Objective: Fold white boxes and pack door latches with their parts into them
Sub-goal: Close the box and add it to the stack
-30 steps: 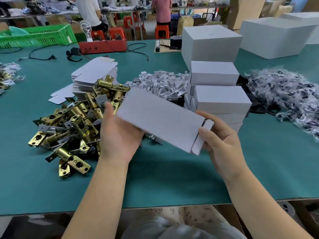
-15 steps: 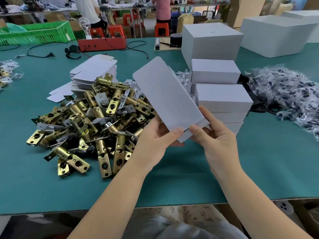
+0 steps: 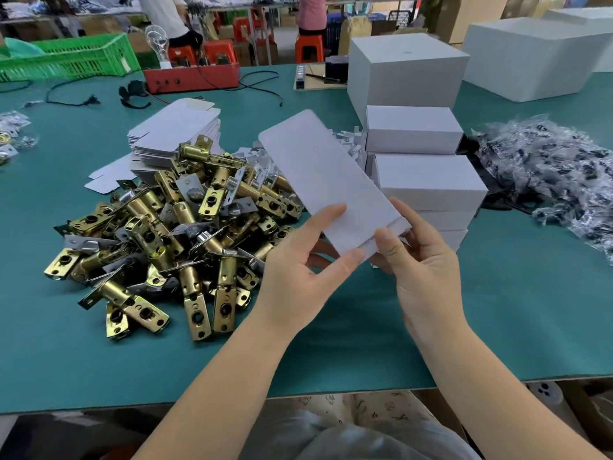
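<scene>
Flat white box (image 3: 326, 180), smooth card, both hands pinching

The flat box blank (image 3: 326, 180) is matt white cardboard, smooth. The door latches (image 3: 172, 234) are glossy brass-toned metal with dull grey steel plates. The worktop (image 3: 530, 310) wears matt teal covering; right of the folded boxes (image 3: 428, 180), crinkled glossy plastic bags (image 3: 557, 174).

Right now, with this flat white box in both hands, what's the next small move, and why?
Probably squeeze the flat white cardboard box blank open into a tube. Left hand and right hand both pinch its near end, it looks collapsed still, and nothing from the brass door latch pile is loaded.
</scene>
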Tool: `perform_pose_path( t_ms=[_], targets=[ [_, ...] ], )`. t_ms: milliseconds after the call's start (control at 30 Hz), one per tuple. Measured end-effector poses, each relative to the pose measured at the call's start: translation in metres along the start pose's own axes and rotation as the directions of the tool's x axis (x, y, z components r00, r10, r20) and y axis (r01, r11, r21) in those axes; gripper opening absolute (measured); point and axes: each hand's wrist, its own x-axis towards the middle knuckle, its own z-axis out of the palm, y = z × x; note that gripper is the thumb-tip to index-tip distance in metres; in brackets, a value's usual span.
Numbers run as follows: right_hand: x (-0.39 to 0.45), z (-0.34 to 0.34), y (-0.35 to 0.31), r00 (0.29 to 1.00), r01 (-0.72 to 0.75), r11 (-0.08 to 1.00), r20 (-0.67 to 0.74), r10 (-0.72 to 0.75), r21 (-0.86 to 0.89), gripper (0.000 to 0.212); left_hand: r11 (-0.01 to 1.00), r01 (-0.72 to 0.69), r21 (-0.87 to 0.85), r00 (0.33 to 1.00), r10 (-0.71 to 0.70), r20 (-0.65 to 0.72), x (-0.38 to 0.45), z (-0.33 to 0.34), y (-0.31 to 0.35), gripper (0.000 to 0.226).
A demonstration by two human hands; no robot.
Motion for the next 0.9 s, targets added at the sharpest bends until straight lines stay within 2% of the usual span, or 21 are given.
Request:
perform_pose_path(
  t_ms=[67, 133, 300, 433, 533, 600, 700, 800, 900],
  targets=[
    [-0.001, -0.0002, -0.0006, 1.0, 0.011, 1.0, -0.008, -0.011, -0.008, 0.041, 0.993, -0.049, 0.11, 0.998, 0.051, -0.021, 0.0003, 0.0013, 0.0009, 0.041],
    [-0.0022, -0.0001, 0.0001, 1.0, 0.029, 0.999, -0.01, -0.029, -0.027, 0.04, 0.986, -0.086, 0.141, 0.995, 0.093, -0.043, 0.0001, 0.0022, 0.0024, 0.044],
    [-0.0037, 0.0, 0.0013, 0.998, 0.056, 0.997, -0.015, -0.057, -0.057, 0.037, 0.94, -0.187, 0.284, 0.977, 0.208, -0.044, -0.0014, 0.0023, 0.0056, 0.062],
    [-0.0021, 0.0011, 0.002, 0.999, 0.043, 0.998, -0.029, -0.044, -0.039, 0.037, 0.91, -0.185, 0.37, 0.971, 0.227, -0.074, -0.0014, 0.0053, 0.0043, 0.056],
    [-0.0024, 0.0019, 0.0014, 0.999, 0.043, 0.999, 0.033, -0.041, -0.034, 0.042, 0.954, -0.141, 0.264, 0.98, 0.173, -0.101, -0.0038, 0.0061, 0.0052, 0.053],
    [-0.0035, 0.0006, 0.0005, 0.994, 0.06, 0.997, 0.091, -0.055, -0.052, 0.034, 0.985, -0.09, 0.145, 0.99, 0.104, -0.092, -0.0037, 0.0047, 0.0059, 0.05],
    [-0.0044, -0.0014, -0.0014, 0.988, 0.064, 0.998, 0.141, -0.065, 0.011, 0.022, 0.998, -0.039, 0.045, 0.997, 0.042, -0.065, -0.003, 0.0022, 0.0066, 0.05],
    [-0.0073, 0.001, -0.0021, 0.98, 0.122, 0.992, 0.165, -0.114, -0.037, 0.021, 0.998, 0.032, -0.054, 0.999, -0.034, -0.039, -0.0019, -0.0001, 0.0055, 0.049],
    [-0.0091, 0.0026, -0.0008, 0.971, 0.169, 0.983, 0.185, -0.152, -0.079, 0.026, 0.999, 0.034, -0.04, 0.999, -0.035, -0.012, -0.0014, -0.0018, 0.0023, 0.044]
  ],
)
